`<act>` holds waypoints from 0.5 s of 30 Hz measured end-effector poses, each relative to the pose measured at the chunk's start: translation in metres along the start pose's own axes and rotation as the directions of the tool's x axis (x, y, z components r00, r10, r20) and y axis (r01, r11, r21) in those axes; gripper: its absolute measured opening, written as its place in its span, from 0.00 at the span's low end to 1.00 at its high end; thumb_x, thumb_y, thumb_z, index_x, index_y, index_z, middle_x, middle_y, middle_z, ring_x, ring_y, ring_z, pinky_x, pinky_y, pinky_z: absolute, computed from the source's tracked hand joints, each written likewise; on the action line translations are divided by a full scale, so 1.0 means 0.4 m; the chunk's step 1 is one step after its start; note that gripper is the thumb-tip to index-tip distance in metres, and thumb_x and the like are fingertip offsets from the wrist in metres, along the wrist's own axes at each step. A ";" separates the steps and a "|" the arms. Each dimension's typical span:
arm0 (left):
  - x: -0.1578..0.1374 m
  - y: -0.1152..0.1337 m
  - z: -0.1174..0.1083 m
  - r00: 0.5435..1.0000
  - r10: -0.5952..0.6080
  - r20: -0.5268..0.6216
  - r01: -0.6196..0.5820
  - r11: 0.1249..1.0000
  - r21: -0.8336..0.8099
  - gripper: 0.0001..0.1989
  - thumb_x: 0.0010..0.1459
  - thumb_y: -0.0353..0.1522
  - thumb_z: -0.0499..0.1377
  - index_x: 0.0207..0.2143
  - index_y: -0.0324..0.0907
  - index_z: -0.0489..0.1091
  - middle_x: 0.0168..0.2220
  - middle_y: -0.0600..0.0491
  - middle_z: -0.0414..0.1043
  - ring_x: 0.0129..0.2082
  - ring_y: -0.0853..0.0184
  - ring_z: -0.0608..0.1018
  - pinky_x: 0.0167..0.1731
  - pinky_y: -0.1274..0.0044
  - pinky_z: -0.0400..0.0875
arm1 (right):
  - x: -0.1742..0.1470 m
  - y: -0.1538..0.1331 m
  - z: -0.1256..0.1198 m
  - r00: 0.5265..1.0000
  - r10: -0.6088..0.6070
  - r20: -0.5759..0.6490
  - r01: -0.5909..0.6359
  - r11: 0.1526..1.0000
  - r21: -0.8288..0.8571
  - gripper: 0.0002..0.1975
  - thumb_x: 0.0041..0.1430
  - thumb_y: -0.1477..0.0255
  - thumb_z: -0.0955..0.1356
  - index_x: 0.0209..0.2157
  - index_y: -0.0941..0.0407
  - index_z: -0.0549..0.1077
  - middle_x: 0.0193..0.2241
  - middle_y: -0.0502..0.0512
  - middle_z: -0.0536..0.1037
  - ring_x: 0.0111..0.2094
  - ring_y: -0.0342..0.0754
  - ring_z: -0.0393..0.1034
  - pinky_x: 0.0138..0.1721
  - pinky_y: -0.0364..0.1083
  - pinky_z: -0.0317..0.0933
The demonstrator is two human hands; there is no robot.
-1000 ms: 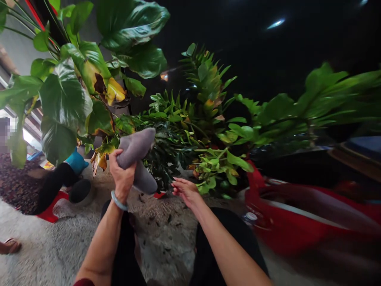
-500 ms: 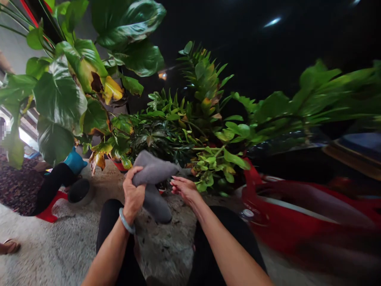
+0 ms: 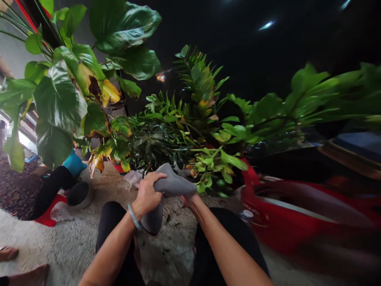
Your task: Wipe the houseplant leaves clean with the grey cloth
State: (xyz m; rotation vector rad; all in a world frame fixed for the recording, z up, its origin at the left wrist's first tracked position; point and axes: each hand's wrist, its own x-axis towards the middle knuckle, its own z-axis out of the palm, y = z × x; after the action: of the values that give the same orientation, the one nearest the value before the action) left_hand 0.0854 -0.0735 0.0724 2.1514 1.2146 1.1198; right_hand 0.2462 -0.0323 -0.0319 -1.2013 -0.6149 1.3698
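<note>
My left hand (image 3: 149, 193), with a pale bracelet at the wrist, is closed around a grey soft fabric piece (image 3: 174, 182). The piece looks padded and has two rounded lobes; one points right, while the other hangs below my left palm. My right hand (image 3: 187, 200) is at the right end of the upper lobe. Most of its fingers are hidden behind or inside the fabric, and I cannot tell which. Both hands are above the ground between my black-clad knees.
Leafy potted plants (image 3: 166, 135) stand close in front. A red bag (image 3: 285, 214) lies to my right, blurred. At left are a seated person (image 3: 20, 186), a red stool (image 3: 52, 212) and a dark pot (image 3: 79, 194). A white printed paper (image 3: 133, 178) lies ahead on the ground.
My left hand has moved right with the grey fabric piece, which has turned slightly. My right hand's fingers, visible before, are now largely covered by it. The white paper has come into view.
</note>
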 end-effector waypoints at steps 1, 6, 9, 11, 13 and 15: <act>0.010 0.028 -0.014 0.999 0.035 -0.026 -0.036 0.999 -0.009 0.31 0.40 0.17 0.55 0.47 0.46 0.74 0.48 0.51 0.76 0.50 0.60 0.77 0.54 0.67 0.71 | -0.001 0.001 0.001 1.000 0.008 -0.001 -0.008 1.000 0.007 0.03 0.50 0.75 0.71 0.25 0.55 0.73 0.16 0.51 0.76 0.18 0.45 0.67 0.19 0.43 0.64; 0.178 0.115 -0.052 0.940 0.210 -0.269 -0.195 0.978 0.080 0.30 0.45 0.18 0.56 0.51 0.46 0.72 0.55 0.49 0.71 0.57 0.59 0.73 0.58 0.66 0.68 | -0.016 -0.013 0.018 0.996 0.087 0.018 -0.088 0.984 0.154 0.13 0.38 0.78 0.75 0.31 0.58 0.77 0.19 0.50 0.77 0.16 0.41 0.65 0.20 0.42 0.66; 0.207 0.064 -0.019 0.976 0.141 -0.168 -0.121 0.985 0.125 0.30 0.45 0.17 0.56 0.51 0.44 0.73 0.54 0.47 0.72 0.56 0.58 0.74 0.57 0.66 0.69 | -0.017 -0.022 0.020 0.994 0.101 0.028 -0.105 0.961 0.256 0.13 0.36 0.79 0.75 0.29 0.57 0.76 0.17 0.48 0.76 0.15 0.40 0.64 0.19 0.41 0.65; 0.158 0.010 0.003 0.999 0.018 -0.031 -0.013 0.990 0.141 0.30 0.43 0.17 0.57 0.50 0.42 0.74 0.51 0.46 0.74 0.53 0.57 0.76 0.56 0.66 0.70 | -0.012 -0.022 0.016 0.993 0.120 0.012 -0.119 0.957 0.264 0.10 0.36 0.80 0.74 0.25 0.56 0.74 0.16 0.47 0.75 0.15 0.41 0.64 0.18 0.41 0.65; 0.081 -0.033 0.006 0.991 -0.087 0.105 0.073 0.989 0.126 0.30 0.41 0.17 0.58 0.49 0.42 0.75 0.49 0.47 0.76 0.52 0.57 0.77 0.55 0.66 0.71 | -0.003 -0.016 0.011 0.990 0.143 -0.013 -0.135 0.956 0.261 0.08 0.39 0.79 0.73 0.22 0.56 0.72 0.14 0.46 0.74 0.14 0.41 0.64 0.18 0.41 0.64; 0.016 -0.044 -0.017 0.976 -0.112 0.186 0.103 0.993 0.059 0.29 0.41 0.17 0.59 0.48 0.43 0.76 0.48 0.50 0.78 0.51 0.58 0.78 0.54 0.67 0.71 | 0.005 -0.009 0.008 0.987 0.160 -0.028 -0.147 0.954 0.259 0.07 0.43 0.78 0.72 0.21 0.55 0.71 0.14 0.47 0.74 0.15 0.42 0.66 0.18 0.40 0.64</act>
State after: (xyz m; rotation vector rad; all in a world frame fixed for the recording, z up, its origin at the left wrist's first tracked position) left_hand 0.0729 -0.0590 0.0672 2.1441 1.2658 0.8284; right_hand 0.2451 -0.0289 -0.0283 -1.0852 -0.3021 1.4956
